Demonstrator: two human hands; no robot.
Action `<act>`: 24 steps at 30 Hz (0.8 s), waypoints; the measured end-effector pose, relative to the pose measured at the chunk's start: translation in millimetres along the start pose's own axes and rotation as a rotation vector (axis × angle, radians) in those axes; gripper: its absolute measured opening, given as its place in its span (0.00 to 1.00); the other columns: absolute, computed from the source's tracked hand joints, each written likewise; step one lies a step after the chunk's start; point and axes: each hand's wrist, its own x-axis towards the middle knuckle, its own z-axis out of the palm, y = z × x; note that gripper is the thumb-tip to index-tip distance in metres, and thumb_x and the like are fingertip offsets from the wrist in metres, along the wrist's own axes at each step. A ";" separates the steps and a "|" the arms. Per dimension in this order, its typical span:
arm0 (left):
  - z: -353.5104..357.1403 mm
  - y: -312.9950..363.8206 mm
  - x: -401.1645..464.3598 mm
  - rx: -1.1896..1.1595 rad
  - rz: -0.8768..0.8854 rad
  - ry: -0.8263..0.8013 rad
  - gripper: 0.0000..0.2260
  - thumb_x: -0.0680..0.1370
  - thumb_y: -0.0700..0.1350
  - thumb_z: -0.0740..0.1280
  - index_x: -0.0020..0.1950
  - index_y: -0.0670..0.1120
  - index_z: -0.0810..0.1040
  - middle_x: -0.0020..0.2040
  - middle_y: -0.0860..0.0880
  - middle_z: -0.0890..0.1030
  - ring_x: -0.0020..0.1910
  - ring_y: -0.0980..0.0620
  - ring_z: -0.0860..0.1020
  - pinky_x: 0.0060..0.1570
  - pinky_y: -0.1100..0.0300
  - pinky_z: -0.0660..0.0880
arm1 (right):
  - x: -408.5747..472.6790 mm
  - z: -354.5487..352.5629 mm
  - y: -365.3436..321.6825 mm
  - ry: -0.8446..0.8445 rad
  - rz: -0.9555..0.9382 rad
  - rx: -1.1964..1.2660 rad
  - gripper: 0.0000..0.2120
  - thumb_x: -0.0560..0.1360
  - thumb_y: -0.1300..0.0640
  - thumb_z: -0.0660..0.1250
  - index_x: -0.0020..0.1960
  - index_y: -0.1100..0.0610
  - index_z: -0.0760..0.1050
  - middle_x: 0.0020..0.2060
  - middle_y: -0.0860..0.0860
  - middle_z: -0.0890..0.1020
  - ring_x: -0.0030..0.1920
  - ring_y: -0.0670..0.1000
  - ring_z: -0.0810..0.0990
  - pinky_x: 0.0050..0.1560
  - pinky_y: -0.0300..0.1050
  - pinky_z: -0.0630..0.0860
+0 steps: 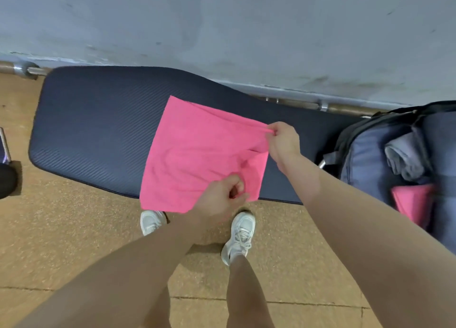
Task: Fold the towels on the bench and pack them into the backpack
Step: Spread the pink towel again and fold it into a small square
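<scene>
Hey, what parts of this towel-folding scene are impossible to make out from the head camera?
- Backpack: cut off by the right edge, head view.
- Pink towel: near corner hidden under the left hand.
- Bench: right end hidden behind the backpack.
- Grey towel: blurred.

Pink towel (197, 155) on bench (98, 120), pinched by left hand (219, 199) and right hand (283, 140); backpack (365, 160) at right.

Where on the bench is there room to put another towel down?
The bench is bare on its left half, from the rounded end up to the pink towel. The right side is crowded: both hands, left and right, hold the towel, and the backpack sits there.
</scene>
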 end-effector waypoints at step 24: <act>-153.1 -36.2 129.0 0.963 -0.211 0.378 0.15 0.80 0.44 0.57 0.65 0.43 0.70 0.68 0.41 0.65 0.65 0.39 0.64 0.63 0.46 0.61 | 53.4 40.3 15.3 0.100 0.044 -0.035 0.12 0.73 0.69 0.58 0.47 0.62 0.80 0.51 0.57 0.81 0.54 0.55 0.76 0.41 0.31 0.64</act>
